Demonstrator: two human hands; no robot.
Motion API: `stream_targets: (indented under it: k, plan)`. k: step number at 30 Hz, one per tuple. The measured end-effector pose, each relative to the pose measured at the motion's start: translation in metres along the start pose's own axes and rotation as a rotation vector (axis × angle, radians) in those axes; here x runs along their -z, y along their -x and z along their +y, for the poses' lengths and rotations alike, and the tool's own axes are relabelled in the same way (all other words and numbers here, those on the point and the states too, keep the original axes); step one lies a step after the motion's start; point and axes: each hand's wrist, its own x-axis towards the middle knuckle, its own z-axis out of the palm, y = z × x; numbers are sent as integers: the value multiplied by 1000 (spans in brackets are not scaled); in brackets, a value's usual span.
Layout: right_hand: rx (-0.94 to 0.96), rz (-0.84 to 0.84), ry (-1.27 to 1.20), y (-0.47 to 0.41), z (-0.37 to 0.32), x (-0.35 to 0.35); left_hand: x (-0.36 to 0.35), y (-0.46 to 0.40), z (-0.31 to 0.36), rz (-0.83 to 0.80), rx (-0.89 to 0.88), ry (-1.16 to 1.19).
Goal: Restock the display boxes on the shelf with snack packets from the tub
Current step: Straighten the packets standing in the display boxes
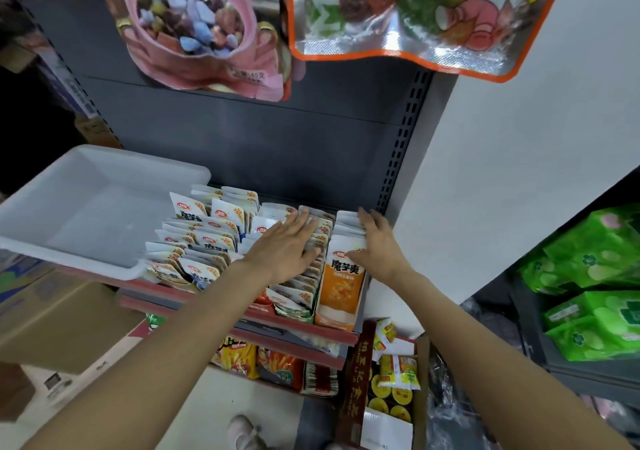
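Head view: left hand [282, 248] flat, fingers straight, pressing on the row of snack packets [308, 273] in the middle display box. Right hand [375, 243] likewise spread, fingers resting on packets in the orange display box [341, 293] at the shelf's [304, 326] right end. White tub [86, 207] on the same shelf at left, beside more packets [204, 238] standing loose.

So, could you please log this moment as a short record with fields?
left hand: flat, fingers straight, on the packets in the middle box
right hand: fingers straight, on the packets in the orange box
tub: white, on the shelf left of the boxes, looks empty
left packets: standing in loose rows
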Motion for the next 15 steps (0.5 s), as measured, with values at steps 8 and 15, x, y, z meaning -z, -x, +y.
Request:
stream_targets:
  k: [8,15]
  plan:
    - [83,188,180,5,4,-9,-2,5,4,38,-32,19]
    - [106,131,229,12,13,-19,-6,5,9,11,-51,6]
